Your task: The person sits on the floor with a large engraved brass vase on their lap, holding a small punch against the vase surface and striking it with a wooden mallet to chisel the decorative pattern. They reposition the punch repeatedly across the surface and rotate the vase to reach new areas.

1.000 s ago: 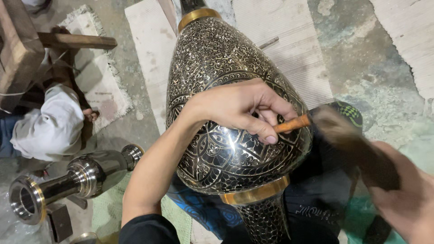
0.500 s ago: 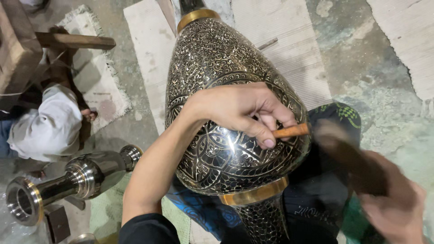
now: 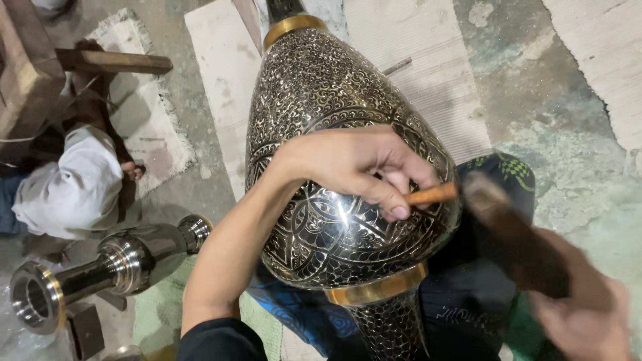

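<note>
Two hands are at work on one large engraved metal vase (image 3: 334, 167), which lies tilted across the person's lap over a dark patterned cloth (image 3: 468, 294). The left hand (image 3: 354, 167) rests on the vase's belly and pinches a short copper-coloured punch (image 3: 431, 195) between thumb and fingertips, its tip hidden under the fingers against the metal. The right hand (image 3: 582, 321) is closed round the handle of a hammer (image 3: 515, 241), blurred, its head just beside the free end of the punch.

The risks, as I judge them: a blow landing off the punch's end could strike the fingers that steady it, or glance onto the polished surface and dent the pattern. The rounded, shiny belly could let the punch tip skid, scratching the engraving. The vase has only lap and cloth under it, so a hard blow might roll it.

On the floor to the left lie a polished metal stem piece (image 3: 100, 267) and a wooden block (image 3: 114, 61), near another person in white (image 3: 67, 187).
</note>
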